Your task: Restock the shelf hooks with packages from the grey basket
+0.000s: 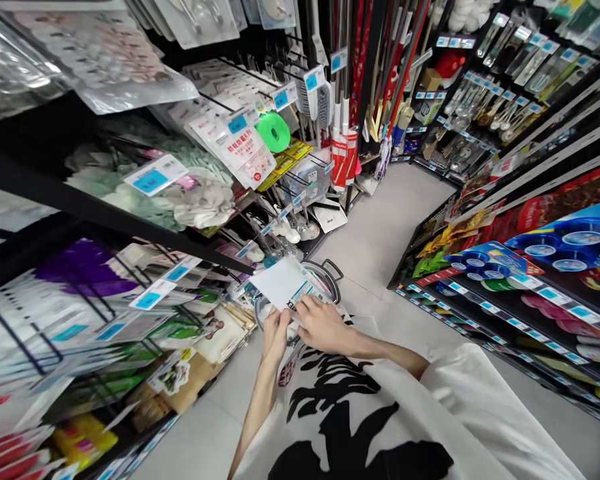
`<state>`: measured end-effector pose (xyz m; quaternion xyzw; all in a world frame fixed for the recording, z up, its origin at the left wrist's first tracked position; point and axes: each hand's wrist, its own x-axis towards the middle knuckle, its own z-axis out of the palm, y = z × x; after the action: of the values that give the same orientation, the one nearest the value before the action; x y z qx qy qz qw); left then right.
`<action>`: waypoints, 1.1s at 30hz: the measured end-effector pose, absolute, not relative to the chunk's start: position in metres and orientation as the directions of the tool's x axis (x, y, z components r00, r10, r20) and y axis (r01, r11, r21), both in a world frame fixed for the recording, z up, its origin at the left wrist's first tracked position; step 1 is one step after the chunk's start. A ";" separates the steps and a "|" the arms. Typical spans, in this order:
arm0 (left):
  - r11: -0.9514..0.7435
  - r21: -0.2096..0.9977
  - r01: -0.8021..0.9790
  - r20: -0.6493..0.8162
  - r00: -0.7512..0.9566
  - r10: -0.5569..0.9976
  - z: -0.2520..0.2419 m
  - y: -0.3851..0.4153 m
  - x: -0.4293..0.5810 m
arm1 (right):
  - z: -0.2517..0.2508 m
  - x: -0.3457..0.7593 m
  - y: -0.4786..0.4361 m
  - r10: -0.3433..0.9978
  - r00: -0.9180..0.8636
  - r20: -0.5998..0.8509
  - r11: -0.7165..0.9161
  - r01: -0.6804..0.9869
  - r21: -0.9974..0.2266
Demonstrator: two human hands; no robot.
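In front of my body I hold a flat white packet [279,283] with blue-green and dark lettering along its lower edge. My left hand [276,333] pinches its near edge from below. The fingers of my right hand [324,325] are curled over its right side, close to the left thumb. Just beyond and partly under the packet shows a round rimmed vessel with a dark loop handle [334,268]; my hands and the packet hide most of it. What lies inside it cannot be made out.
On the left, a shelf rack carries hooks with hanging packs, pale bath puffs [205,200] and a green roll [273,132]. Mops and poles [345,147] stand farther on. A right-hand shelf [510,293] holds blue-lidded goods. Grey tiled floor [385,213] runs between.
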<state>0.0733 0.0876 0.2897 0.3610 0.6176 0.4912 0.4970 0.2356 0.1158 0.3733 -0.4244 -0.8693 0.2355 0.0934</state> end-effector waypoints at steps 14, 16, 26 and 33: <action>0.287 0.916 -0.280 -0.379 -0.368 0.849 0.294 0.082 0.055 | 0.315 0.287 0.166 0.939 -0.320 -0.123 -0.064 0.187 -0.980; 0.279 0.921 -0.274 -0.366 -0.353 0.861 0.299 0.081 0.053 | 0.312 0.288 0.165 0.857 -0.470 -0.210 -0.220 0.035 -0.975; 0.218 0.973 -0.081 -0.232 -0.288 0.929 0.306 0.084 0.054 | 0.312 0.277 0.153 0.888 -0.420 -0.185 -0.231 -0.061 -0.971; 0.251 0.962 -0.106 -0.271 -0.294 0.917 0.304 0.090 0.060 | 0.311 0.281 0.160 0.885 -0.430 -0.177 -0.239 -0.094 -0.966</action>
<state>0.0602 0.0900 0.3037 0.3288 0.6167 0.5162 0.4951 0.2807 0.1597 0.3108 -0.3947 -0.5009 0.6811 0.3596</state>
